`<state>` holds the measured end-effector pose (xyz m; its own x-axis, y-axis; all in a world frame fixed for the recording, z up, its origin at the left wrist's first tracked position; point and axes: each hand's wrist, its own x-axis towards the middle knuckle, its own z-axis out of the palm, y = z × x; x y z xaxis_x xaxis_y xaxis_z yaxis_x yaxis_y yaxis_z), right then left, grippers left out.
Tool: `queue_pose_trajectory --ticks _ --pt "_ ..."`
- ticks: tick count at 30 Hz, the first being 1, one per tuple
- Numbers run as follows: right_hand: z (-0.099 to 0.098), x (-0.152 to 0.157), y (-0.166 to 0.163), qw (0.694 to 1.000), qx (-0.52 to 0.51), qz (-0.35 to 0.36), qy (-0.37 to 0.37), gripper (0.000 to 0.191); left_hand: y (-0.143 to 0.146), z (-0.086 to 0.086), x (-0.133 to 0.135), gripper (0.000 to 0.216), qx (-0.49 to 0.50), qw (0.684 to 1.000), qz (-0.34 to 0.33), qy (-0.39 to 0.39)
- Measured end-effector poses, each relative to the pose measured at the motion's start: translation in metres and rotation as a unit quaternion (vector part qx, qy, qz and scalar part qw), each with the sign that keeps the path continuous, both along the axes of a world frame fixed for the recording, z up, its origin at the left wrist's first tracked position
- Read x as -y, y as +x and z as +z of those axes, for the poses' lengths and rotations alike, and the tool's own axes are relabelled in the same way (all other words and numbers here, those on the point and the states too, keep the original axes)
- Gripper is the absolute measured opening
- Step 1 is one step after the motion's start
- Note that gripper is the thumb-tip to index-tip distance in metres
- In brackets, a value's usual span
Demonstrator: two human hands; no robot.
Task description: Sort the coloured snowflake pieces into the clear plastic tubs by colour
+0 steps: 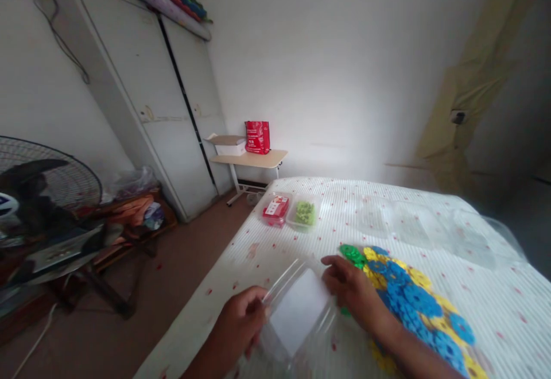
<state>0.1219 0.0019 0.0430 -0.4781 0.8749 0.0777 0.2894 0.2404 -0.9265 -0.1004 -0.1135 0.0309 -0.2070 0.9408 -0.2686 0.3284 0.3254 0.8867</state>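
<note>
A clear plastic container (282,349) is tilted up near the table's front edge, with a white label or sheet of paper (299,313) on it. My left hand (244,317) pinches the container's left edge between thumb and fingers. At its right edge is my right hand (346,284), fingers bent and apart; whether they touch the plastic is hard to make out. Blue toothed discs (398,278) lie in a pile beside and partly under my right forearm, mixed with yellow discs (419,278). Green discs (352,254) sit at the pile's far end.
Farther back stand a clear box with red contents (275,209) and one with light-green pieces (304,213). Several transparent containers (413,224) lie at the right. Beyond the table (241,255) are a small desk (258,159), a red bag (257,138) and a fan (43,189).
</note>
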Motion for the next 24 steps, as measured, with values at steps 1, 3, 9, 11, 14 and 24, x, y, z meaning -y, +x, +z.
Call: queue_pose_trajectory --ticks 1,3,9,11,14,24 --pt "-0.003 0.001 -0.009 0.998 0.047 0.007 0.045 0.030 -0.002 -0.007 0.008 0.036 -0.036 0.999 0.023 -0.007" --pt "-0.009 0.003 -0.025 0.984 0.132 0.018 0.122 0.033 -0.005 -0.017 0.020 0.031 -0.109 0.992 0.055 0.011" --pt "-0.018 0.012 -0.053 0.927 0.306 0.024 0.217 0.034 -0.010 -0.035 0.026 0.026 -0.245 0.966 0.055 0.058" --pt "-0.019 0.014 -0.055 0.910 0.335 0.020 0.243 0.032 -0.010 -0.040 0.027 0.028 -0.278 0.957 0.051 0.063" --pt "-0.023 0.013 -0.055 0.906 0.333 0.022 0.262 0.028 -0.008 -0.045 0.031 0.030 -0.328 0.941 0.064 0.056" --pt "-0.025 0.003 -0.060 0.931 0.247 0.054 0.263 0.025 -0.010 -0.065 0.032 0.061 -0.339 0.934 0.099 0.063"
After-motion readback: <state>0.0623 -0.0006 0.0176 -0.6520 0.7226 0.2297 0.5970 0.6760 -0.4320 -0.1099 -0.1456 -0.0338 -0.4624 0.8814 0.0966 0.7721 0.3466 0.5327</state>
